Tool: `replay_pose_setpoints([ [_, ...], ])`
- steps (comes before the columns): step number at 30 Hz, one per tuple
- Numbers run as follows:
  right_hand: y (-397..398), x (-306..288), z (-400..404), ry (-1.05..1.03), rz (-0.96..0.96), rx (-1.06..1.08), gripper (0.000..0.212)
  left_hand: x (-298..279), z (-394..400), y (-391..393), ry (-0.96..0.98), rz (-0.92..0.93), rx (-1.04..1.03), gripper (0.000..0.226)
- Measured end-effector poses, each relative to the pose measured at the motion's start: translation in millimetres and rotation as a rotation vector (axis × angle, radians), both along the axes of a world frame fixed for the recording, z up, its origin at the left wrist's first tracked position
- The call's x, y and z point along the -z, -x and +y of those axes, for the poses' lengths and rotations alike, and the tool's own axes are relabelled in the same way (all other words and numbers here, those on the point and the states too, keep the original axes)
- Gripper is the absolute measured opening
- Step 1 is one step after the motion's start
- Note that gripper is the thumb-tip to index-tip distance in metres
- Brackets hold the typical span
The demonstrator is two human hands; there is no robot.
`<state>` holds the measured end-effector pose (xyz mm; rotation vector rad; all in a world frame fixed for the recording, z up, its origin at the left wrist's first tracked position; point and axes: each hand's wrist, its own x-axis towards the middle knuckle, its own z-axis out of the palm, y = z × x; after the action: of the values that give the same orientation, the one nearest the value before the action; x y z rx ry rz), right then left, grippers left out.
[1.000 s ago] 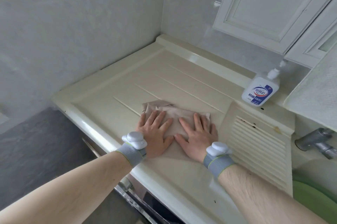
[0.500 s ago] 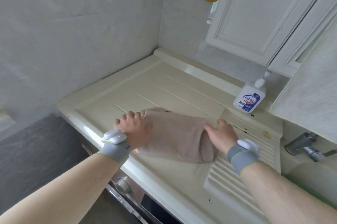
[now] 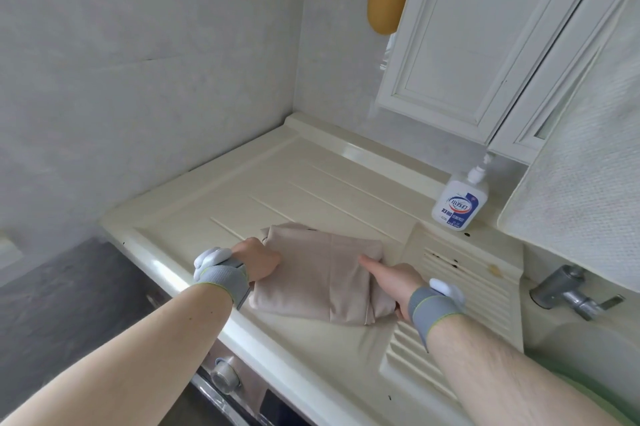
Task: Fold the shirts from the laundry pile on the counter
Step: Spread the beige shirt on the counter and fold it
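Left hand (image 3: 258,259) and right hand (image 3: 391,278) each grip the folded shirt's (image 3: 318,273) ends (fingers apparently curled under).

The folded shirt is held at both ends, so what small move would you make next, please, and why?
Probably lift the shirt off the counter to set it aside: it already lies compactly folded, the left hand grips one end, and the right hand holds the other.

A folded shirt (image 3: 322,273) lies on the table (image 3: 242,197) near its front edge. The left hand (image 3: 258,259) grips the shirt's left end, the right hand (image 3: 394,281) its right end. A soap bottle (image 3: 460,200) stands behind and to the right, against the wall. Right of the shirt is a ribbed washboard (image 3: 460,287), and beyond that a tap (image 3: 568,290). A cupboard (image 3: 467,37) hangs above the bottle.
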<state>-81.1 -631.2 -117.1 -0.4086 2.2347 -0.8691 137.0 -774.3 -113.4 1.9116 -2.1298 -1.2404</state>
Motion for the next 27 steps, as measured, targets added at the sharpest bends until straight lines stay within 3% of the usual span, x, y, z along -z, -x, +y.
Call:
replay_pose_setpoints([
  [5,4,5,-7,0.093,-0.114,0.003,0.060,10,-8,0,-0.099,0.170,-0.112,0.039],
  [8,7,7,-10,0.076,-0.126,-0.013,0.054,17,-11,1,-0.112,0.237,-0.192,0.047],
  [11,8,9,-13,0.011,-0.032,-0.039,0.062,23,-14,4,-0.057,0.212,-0.226,0.052],
  [14,7,8,-14,-0.091,0.185,-0.104,0.059,28,-12,9,0.068,0.181,-0.218,0.044],
  [19,5,10,-11,-0.073,0.345,-0.185,0.041,33,-10,17,0.260,0.239,-0.071,0.037],
  [27,35,-13,24,0.201,0.401,0.000,0.019,-5,-18,70,0.220,0.449,0.178,0.042],
])
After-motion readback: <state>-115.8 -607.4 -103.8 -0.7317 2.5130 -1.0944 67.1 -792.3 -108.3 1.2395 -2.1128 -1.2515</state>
